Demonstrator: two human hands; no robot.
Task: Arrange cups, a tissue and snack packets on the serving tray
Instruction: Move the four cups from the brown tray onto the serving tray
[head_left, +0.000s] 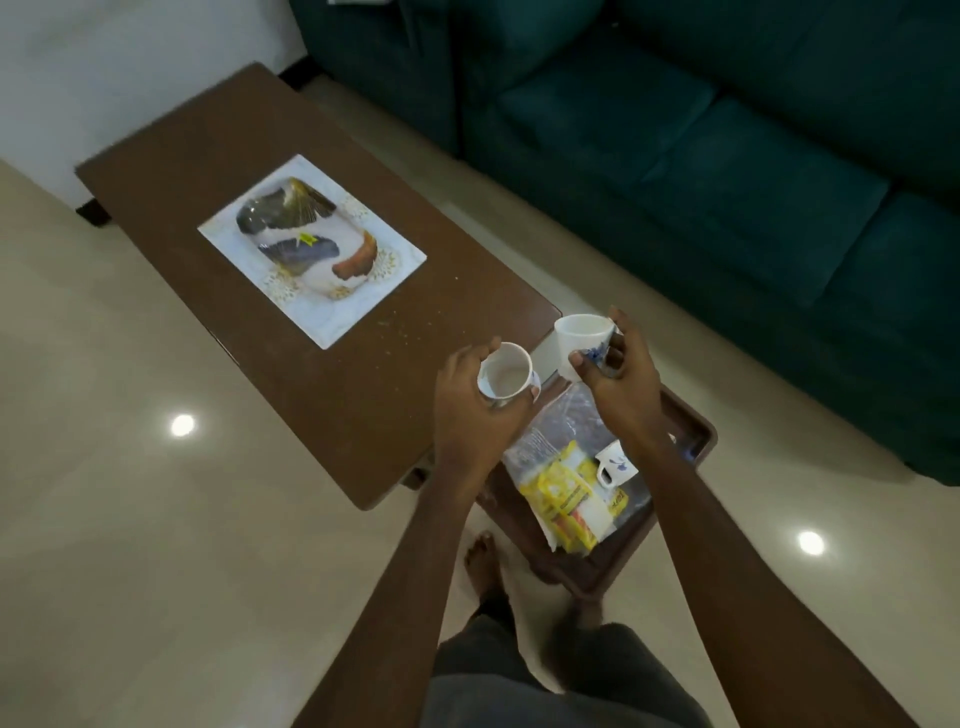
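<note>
Pale tiled floor (130, 519). Nearest, a brown tray (698, 434) holds snack packets (563, 488) and a third cup (615, 464). Above, left hand (467, 410) grips one cup (506, 375), right hand (623, 379) a second cup (581, 332). Likely next: stand both on the patterned tray (363, 291) on the table (182, 171) beyond.

Low brown wooden worktop (291, 291), what looks like a patterned placemat (311, 249) on it, dark teal sofa (701, 130) behind, glossy cream floor (130, 519) with round light reflections (182, 425), pale wall (130, 62)

A dark grey garment (550, 670) covers the person's legs, while both forearms (415, 587) and feet (483, 564) are bare.
</note>
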